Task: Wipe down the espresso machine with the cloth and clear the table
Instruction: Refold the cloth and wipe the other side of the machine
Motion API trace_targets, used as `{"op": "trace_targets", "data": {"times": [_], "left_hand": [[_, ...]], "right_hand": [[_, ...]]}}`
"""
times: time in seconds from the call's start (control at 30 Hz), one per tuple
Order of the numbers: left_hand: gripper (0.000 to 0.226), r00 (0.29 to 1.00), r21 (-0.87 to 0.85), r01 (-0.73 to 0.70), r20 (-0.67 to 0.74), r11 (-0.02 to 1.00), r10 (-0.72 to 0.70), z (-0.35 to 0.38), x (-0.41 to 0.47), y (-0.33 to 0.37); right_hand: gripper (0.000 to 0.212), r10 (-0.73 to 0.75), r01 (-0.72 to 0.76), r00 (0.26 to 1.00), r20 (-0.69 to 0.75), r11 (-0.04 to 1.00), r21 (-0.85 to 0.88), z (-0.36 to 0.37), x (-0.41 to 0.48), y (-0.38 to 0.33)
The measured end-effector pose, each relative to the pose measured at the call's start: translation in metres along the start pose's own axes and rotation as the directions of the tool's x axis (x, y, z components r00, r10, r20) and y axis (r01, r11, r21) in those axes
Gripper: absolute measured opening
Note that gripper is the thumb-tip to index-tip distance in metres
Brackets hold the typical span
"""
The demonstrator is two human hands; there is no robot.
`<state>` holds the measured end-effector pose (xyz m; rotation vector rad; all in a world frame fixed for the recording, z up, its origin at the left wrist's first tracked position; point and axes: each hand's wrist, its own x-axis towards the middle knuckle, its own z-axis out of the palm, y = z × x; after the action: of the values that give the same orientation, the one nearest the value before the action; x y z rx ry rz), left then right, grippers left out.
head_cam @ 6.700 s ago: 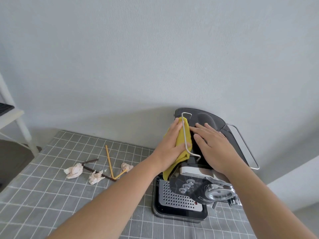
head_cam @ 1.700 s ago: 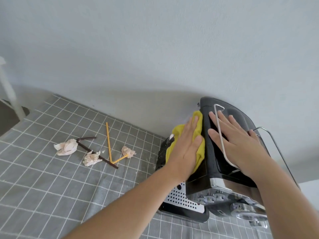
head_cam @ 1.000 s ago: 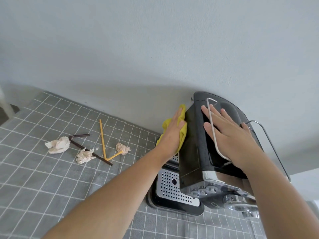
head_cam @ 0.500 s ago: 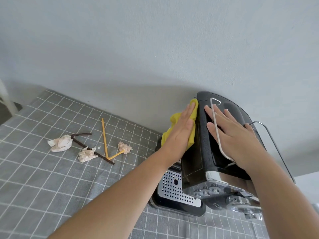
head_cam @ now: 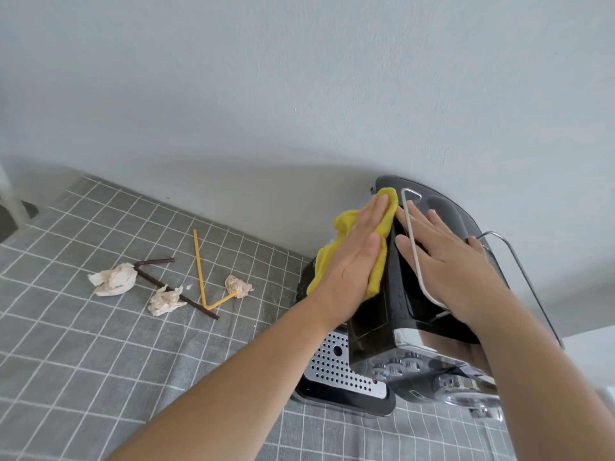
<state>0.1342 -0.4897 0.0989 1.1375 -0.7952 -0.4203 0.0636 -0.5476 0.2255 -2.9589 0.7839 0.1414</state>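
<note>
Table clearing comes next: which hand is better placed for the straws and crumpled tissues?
Probably the left hand: it presses the yellow cloth on the espresso machine's side nearest the straws and crumpled tissues. The right hand rests on top, farther away.

Pale grey wall, white post

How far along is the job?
Done: nothing visibly. In hand: the left hand presses the yellow cloth flat on the black espresso machine's side; the right hand steadies its top. Left: three crumpled paper wads, a yellow bent straw and a dark bent straw lie on the grey checked tablecloth.
</note>
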Motion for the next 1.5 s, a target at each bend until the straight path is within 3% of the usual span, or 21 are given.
{"op": "trace_targets", "data": {"times": [0.07, 0.13, 0.23, 0.4, 0.53, 0.57, 0.63, 0.7, 0.73, 0.83, 0.9, 1.0, 1.1, 1.17, 1.3, 1.43, 1.5], "left_hand": [[0.053, 0.995, -0.155, 0.097, -0.002, 0.983, -0.098, -0.003, 0.006, -0.021], [0.063, 0.948, -0.265, 0.304, -0.007, 0.915, -0.317, -0.007, -0.002, -0.053], [0.065, 0.882, -0.153, 0.450, -0.076, 0.880, -0.465, -0.007, -0.032, -0.083], [0.058, 0.928, -0.127, 0.321, -0.154, 0.939, -0.338, 0.002, -0.022, -0.046], [0.053, 0.976, -0.265, 0.195, -0.042, 0.944, -0.214, -0.002, 0.006, -0.023], [0.053, 0.971, -0.332, 0.221, -0.016, 0.917, -0.239, -0.005, 0.007, -0.033], [0.063, 0.888, -0.410, 0.418, -0.002, 0.811, -0.459, -0.011, 0.003, -0.055], [0.071, 0.725, -0.351, 0.623, -0.074, 0.699, -0.684, -0.018, -0.002, -0.073], [0.067, 0.681, -0.298, 0.673, -0.108, 0.677, -0.724, -0.020, -0.006, -0.080], [0.061, 0.647, -0.283, 0.699, -0.140, 0.657, -0.749, -0.021, -0.011, -0.089], [0.061, 0.661, -0.365, 0.668, -0.111, 0.649, -0.742, -0.016, -0.015, -0.084], [0.050, 0.837, -0.443, 0.483, -0.020, 0.755, -0.547, -0.009, -0.007, -0.047], [0.044, 0.955, -0.326, 0.270, -0.028, 0.906, -0.295, -0.002, 0.002, -0.004], [0.050, 0.985, -0.185, 0.141, -0.068, 0.972, -0.156, 0.004, -0.007, 0.008], [0.048, 0.994, -0.058, 0.000, -0.108, 0.998, -0.006, 0.014, -0.050, 0.013], [0.051, 0.996, -0.045, 0.057, -0.069, 0.997, -0.060, 0.007, -0.040, 0.006], [0.059, 0.971, -0.260, 0.222, -0.026, 0.940, -0.237, -0.004, -0.016, 0.005]], "right_hand": [[0.046, 0.003, -0.003, 1.000, -0.001, 1.000, 0.002, 0.000, 0.000, 0.000], [0.046, 0.004, -0.004, 1.000, 0.003, 1.000, 0.000, 0.000, -0.001, 0.001], [0.046, -0.002, 0.002, 1.000, 0.002, 1.000, -0.019, 0.000, -0.001, 0.002], [0.046, 0.010, -0.010, 1.000, 0.002, 1.000, -0.016, -0.001, -0.002, 0.001], [0.046, 0.009, -0.009, 1.000, -0.004, 1.000, -0.017, -0.002, 0.000, 0.001], [0.046, 0.007, -0.007, 1.000, -0.003, 1.000, -0.020, -0.001, 0.000, 0.001], [0.046, 0.001, -0.001, 1.000, -0.002, 1.000, -0.024, 0.000, 0.000, 0.002], [0.046, 0.001, -0.001, 1.000, -0.001, 1.000, -0.024, 0.000, 0.000, 0.003], [0.046, 0.001, -0.001, 1.000, -0.002, 1.000, -0.025, 0.000, 0.000, 0.003], [0.046, 0.002, -0.003, 1.000, -0.011, 1.000, -0.017, 0.000, 0.001, 0.002], [0.046, 0.004, -0.004, 1.000, -0.006, 1.000, -0.016, 0.000, 0.000, 0.002], [0.046, 0.004, -0.004, 1.000, -0.009, 1.000, -0.008, 0.000, -0.001, 0.002], [0.046, 0.012, -0.012, 1.000, -0.013, 1.000, -0.005, -0.001, -0.001, 0.002], [0.046, 0.013, -0.013, 1.000, -0.011, 1.000, 0.002, 0.000, -0.001, 0.001], [0.046, 0.009, -0.009, 1.000, -0.013, 1.000, 0.002, -0.001, -0.001, 0.002], [0.046, 0.011, -0.011, 1.000, -0.013, 1.000, -0.005, -0.001, -0.001, 0.001], [0.046, 0.008, -0.008, 1.000, -0.012, 1.000, -0.003, -0.001, -0.001, 0.001]]}}
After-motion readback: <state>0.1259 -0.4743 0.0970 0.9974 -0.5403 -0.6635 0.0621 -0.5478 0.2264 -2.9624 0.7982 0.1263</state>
